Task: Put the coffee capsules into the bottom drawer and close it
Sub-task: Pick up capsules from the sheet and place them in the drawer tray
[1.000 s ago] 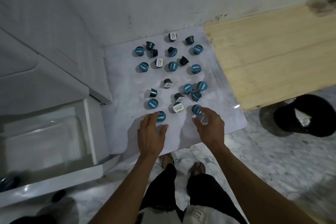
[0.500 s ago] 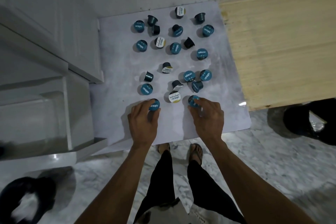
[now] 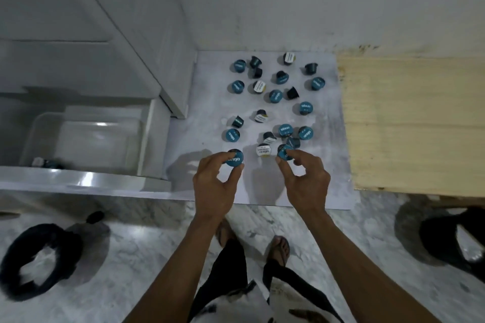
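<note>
We are now pinching a teal-lidded capsule [image 3: 234,158] in our left hand [image 3: 215,186] and another teal capsule [image 3: 284,152] in our right hand [image 3: 305,181], where half a second ago our fingers were only reaching down onto them. The other coffee capsules [image 3: 275,96] are still lying scattered on the white tabletop [image 3: 199,123]. The bottom drawer [image 3: 86,136] is standing open to the left, more fully in sight than before, with a few capsules in its near corner.

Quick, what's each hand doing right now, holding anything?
Left hand: pinching a blue capsule.
Right hand: pinching another blue capsule.
</note>
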